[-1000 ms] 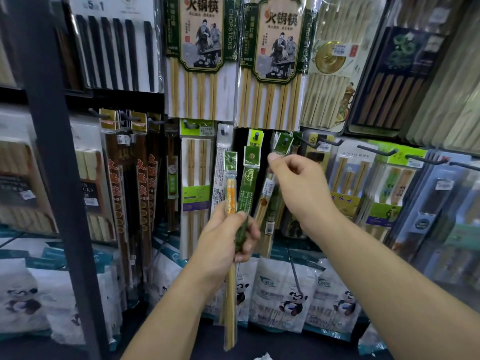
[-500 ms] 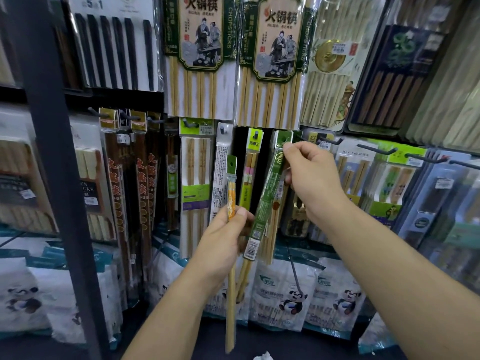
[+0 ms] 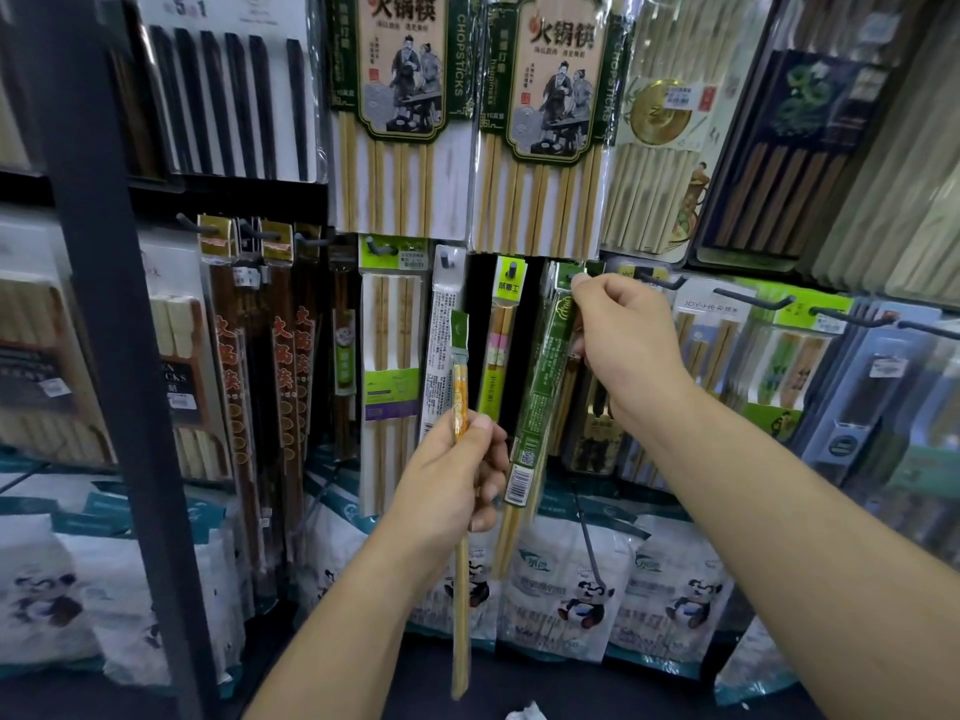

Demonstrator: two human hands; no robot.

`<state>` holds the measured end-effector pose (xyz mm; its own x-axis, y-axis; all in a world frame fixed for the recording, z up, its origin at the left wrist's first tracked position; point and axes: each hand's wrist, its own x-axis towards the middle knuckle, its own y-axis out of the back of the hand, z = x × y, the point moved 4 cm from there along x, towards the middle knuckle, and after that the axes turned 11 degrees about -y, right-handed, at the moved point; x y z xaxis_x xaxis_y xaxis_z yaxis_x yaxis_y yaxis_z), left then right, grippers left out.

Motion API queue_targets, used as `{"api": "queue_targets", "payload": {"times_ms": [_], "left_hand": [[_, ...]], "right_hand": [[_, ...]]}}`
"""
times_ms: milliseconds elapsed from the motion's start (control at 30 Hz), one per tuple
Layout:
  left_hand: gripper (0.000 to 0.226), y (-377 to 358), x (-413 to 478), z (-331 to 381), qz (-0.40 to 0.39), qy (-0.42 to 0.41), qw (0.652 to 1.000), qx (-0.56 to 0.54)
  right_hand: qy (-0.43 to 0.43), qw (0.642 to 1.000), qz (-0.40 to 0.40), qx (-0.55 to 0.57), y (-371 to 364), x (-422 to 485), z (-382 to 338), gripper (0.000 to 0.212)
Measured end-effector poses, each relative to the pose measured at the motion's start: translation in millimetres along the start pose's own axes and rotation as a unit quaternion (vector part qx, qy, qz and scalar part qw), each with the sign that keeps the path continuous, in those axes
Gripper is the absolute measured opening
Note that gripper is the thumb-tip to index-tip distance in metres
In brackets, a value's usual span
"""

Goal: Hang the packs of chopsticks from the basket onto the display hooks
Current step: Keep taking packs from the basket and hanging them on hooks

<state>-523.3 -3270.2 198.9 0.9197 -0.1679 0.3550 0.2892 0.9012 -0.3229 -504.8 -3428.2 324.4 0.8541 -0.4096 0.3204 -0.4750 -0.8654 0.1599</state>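
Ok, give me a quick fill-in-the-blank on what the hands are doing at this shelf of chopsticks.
The right hand pinches the top of the green pack at a display ____.
The left hand grips a narrow pack with an ____ band.
The white bags below show a cartoon ____.
Missing: hook; orange; panda.

My left grip (image 3: 447, 485) sits lower left of my right grip (image 3: 628, 345). The first pack (image 3: 460, 605) stands upright in the left; the second pack (image 3: 543, 387) hangs from the right, above the bags (image 3: 566, 589), hooks (image 3: 660, 280) just to its right.
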Motion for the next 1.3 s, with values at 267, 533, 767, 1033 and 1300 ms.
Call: {"api": "queue_targets", "payload": {"times_ms": [267, 533, 767, 1033, 1300], "left_hand": [[0.042, 1, 0, -1, -0.007, 0.0, 0.999, -0.035], [0.016, 3, 4, 0, -0.016, -0.021, 0.999, -0.021], [0.018, -7, 4, 4, -0.026, -0.072, 0.997, 0.018], [0.027, -26, 14, 21, -0.007, -0.143, 0.983, 0.111], [0.032, -40, 35, 28, 0.01, -0.162, 0.962, 0.222]], "right_hand": [[0.015, 0.998, 0.027, -0.06, 2, 5, 5, 0.043], [0.002, 0.995, 0.056, -0.086, 5, -2, 18, 0.039], [0.036, 0.998, -0.04, -0.016, 0, -33, 22, 0.031], [0.067, 0.996, -0.053, 0.001, 4, -26, 13, 0.026], [0.044, 0.999, 0.003, 0.0, 6, 2, 8, 0.037]]}}
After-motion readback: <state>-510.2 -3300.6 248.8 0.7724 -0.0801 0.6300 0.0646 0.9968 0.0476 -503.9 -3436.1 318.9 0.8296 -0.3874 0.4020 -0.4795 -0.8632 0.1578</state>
